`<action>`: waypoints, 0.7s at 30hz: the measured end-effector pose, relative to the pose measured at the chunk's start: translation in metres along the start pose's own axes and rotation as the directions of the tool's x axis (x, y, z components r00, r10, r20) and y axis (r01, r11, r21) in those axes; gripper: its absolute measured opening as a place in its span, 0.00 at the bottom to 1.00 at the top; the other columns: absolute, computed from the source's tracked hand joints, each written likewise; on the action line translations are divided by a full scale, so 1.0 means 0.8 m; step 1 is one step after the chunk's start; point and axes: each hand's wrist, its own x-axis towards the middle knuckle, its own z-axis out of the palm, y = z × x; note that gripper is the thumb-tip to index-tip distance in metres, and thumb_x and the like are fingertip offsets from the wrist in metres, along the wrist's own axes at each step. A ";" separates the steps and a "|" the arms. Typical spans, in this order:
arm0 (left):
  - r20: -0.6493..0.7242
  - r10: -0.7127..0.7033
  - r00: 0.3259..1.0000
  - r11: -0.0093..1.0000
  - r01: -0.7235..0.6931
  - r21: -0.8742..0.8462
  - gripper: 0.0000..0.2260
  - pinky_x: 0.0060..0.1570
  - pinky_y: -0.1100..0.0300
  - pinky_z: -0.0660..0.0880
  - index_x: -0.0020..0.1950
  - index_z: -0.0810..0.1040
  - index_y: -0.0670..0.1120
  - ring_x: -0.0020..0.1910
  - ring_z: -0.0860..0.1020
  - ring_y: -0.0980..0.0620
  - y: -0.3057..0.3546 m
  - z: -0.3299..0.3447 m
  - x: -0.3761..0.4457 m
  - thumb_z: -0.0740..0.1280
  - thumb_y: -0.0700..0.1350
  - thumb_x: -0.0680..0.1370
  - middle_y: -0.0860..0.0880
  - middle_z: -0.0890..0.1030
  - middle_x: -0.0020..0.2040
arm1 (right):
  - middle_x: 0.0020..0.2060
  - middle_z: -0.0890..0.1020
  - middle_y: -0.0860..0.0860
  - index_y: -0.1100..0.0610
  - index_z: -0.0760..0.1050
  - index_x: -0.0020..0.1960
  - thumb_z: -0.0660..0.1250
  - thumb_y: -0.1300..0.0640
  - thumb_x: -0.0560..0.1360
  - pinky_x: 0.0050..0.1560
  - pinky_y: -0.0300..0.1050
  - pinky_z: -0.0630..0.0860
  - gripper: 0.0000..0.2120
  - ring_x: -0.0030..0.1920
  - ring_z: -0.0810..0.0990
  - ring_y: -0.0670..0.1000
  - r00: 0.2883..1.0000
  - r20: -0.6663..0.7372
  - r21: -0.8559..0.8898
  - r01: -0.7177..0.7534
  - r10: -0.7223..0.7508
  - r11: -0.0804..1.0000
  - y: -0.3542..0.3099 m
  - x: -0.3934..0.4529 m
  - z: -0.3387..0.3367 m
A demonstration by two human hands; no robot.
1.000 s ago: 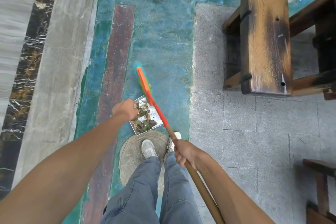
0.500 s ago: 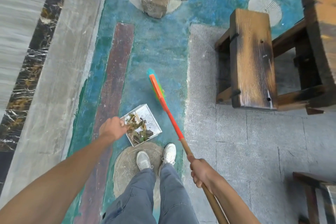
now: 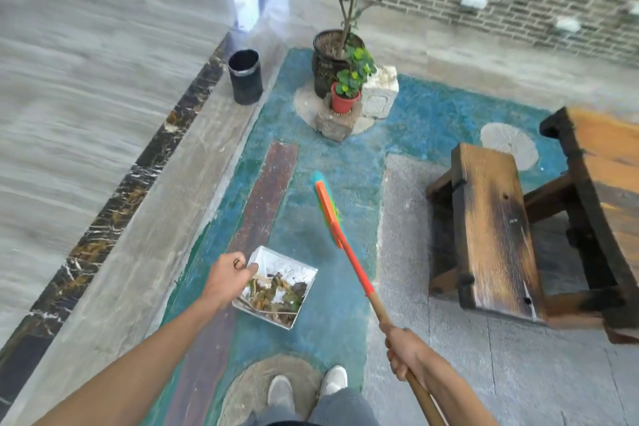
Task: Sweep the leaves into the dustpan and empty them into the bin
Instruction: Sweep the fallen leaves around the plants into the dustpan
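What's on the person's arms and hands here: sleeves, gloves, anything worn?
Both forearms are bare as far as the frame shows: no sleeves, no gloves, no watch visible. The left hand has a ring on one finger. The right hand shows nothing worn. Lower down: grey-blue jeans and pale sneakers.

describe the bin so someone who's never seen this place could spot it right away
Find the dark marble strip dividing the grey floor from the blue patio. At its far end stands the bin, left of the potted plants: a plain black open cylinder, holding no plant.
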 end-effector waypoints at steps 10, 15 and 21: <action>0.036 0.088 0.995 0.982 -0.081 -0.173 0.10 0.35 0.58 0.66 0.44 0.67 0.45 0.35 0.66 0.51 0.112 -0.110 0.137 0.60 0.29 0.75 0.48 0.66 0.36 | 0.20 0.67 0.51 0.60 0.66 0.39 0.57 0.47 0.81 0.18 0.35 0.58 0.18 0.18 0.62 0.49 0.994 0.030 -0.085 0.107 -0.105 0.991 -0.192 0.044 0.015; 0.022 -0.028 0.999 0.969 0.033 -0.245 0.10 0.35 0.55 0.67 0.50 0.71 0.46 0.31 0.68 0.51 0.138 -0.150 0.257 0.57 0.32 0.78 0.47 0.68 0.34 | 0.19 0.65 0.50 0.58 0.65 0.40 0.58 0.49 0.81 0.20 0.33 0.56 0.16 0.17 0.61 0.48 0.985 0.082 -0.106 0.161 -0.153 0.981 -0.329 0.105 0.008; -0.100 -0.108 0.989 0.916 0.060 -0.396 0.11 0.36 0.58 0.69 0.59 0.77 0.47 0.35 0.72 0.52 0.180 -0.216 0.363 0.67 0.48 0.78 0.41 0.79 0.42 | 0.19 0.62 0.49 0.56 0.61 0.37 0.58 0.50 0.81 0.21 0.31 0.53 0.17 0.17 0.57 0.46 0.979 0.133 -0.117 0.172 -0.156 0.978 -0.500 0.147 -0.008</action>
